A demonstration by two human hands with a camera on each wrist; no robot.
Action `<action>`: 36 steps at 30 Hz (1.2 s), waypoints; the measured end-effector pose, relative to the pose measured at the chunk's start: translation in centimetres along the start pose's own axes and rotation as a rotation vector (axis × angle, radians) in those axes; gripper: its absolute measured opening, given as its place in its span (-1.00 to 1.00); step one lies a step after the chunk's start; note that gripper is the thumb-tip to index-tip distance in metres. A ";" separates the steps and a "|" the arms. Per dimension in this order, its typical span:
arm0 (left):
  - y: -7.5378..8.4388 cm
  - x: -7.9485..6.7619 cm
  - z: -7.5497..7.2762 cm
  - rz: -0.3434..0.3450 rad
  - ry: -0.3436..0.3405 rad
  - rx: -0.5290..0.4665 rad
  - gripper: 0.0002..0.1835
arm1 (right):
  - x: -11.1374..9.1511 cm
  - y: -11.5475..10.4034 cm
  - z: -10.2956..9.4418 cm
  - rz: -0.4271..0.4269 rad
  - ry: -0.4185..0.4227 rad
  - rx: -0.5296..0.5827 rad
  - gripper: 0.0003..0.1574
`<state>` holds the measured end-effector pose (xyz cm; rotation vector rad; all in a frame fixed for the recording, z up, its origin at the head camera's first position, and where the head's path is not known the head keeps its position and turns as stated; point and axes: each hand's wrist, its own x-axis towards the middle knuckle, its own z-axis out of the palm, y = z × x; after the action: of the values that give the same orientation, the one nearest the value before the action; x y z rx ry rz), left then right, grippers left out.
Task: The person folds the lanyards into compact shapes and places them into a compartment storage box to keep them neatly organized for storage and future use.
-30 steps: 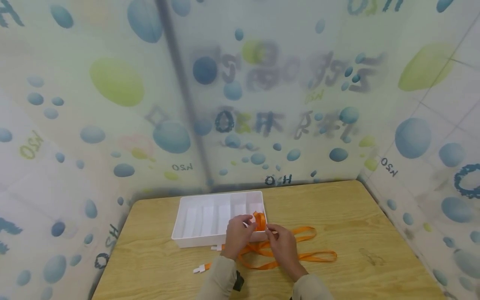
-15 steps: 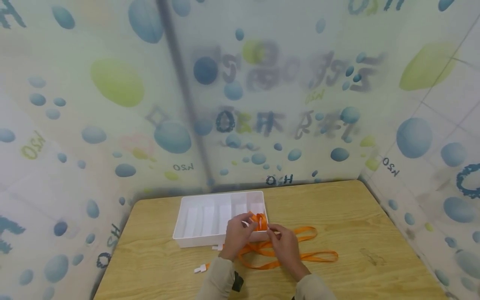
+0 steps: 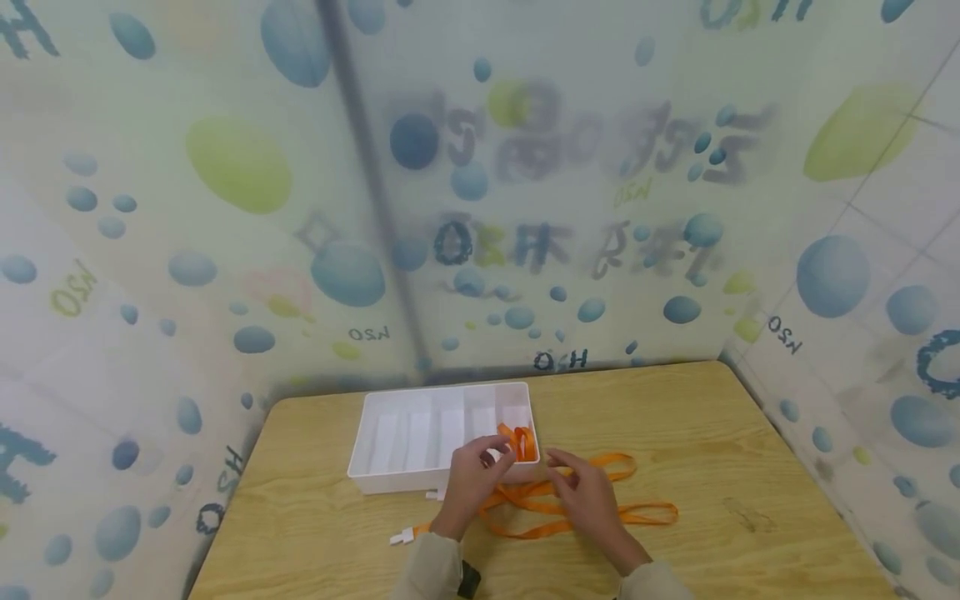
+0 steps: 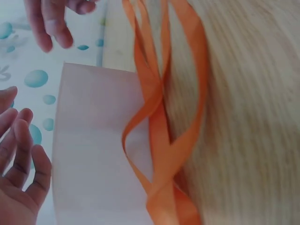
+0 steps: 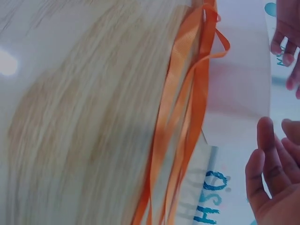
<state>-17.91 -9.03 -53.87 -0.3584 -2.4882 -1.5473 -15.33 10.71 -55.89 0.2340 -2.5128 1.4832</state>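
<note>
A rolled orange lanyard [image 3: 528,445] sits in the rightmost compartment of the white divided box [image 3: 397,482]. My left hand [image 3: 472,479] is over the box's front rim, just left of the roll. In the left wrist view its fingers [image 4: 23,145] are loosely bent with nothing between them. To the right of the box's front corner is my right hand [image 3: 591,498], apart from the roll, holding nothing; its fingers [image 5: 272,164] are relaxed in the right wrist view. More orange lanyards [image 3: 651,513] lie in loops on the table before the box, partly hidden under both hands.
White plastic clips [image 3: 402,536] on the lanyard ends lie left of my left forearm. The box's other compartments [image 3: 416,429] show only white walls and floor. The wooden table [image 3: 697,433] meets patterned walls behind and at both sides.
My right hand has let go at the box's corner and moved right, away from the roll. My left hand has drawn slightly off the roll, which stays in its compartment, slightly loosened.
</note>
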 end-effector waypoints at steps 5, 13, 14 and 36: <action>-0.6 -1.1 0.1 0.012 -0.065 0.024 -0.77 | -0.8 0.1 -1.0 -0.032 -0.011 0.005 -0.61; -1.5 -2.6 0.7 0.032 -0.145 0.065 -0.74 | -2.0 0.6 -1.8 -0.053 -0.070 -0.023 -0.57; -1.5 -2.7 0.7 0.042 -0.155 0.059 -0.73 | -2.1 0.7 -1.9 -0.063 -0.074 -0.020 -0.57; -3.1 -3.7 0.9 0.085 -0.287 0.135 -0.49 | -3.4 2.3 -3.3 -0.085 -0.212 -0.111 -0.55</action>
<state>-15.36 -9.98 -57.99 -0.6984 -2.7307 -1.3708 -12.29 14.84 -57.14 0.4973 -2.7015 1.3456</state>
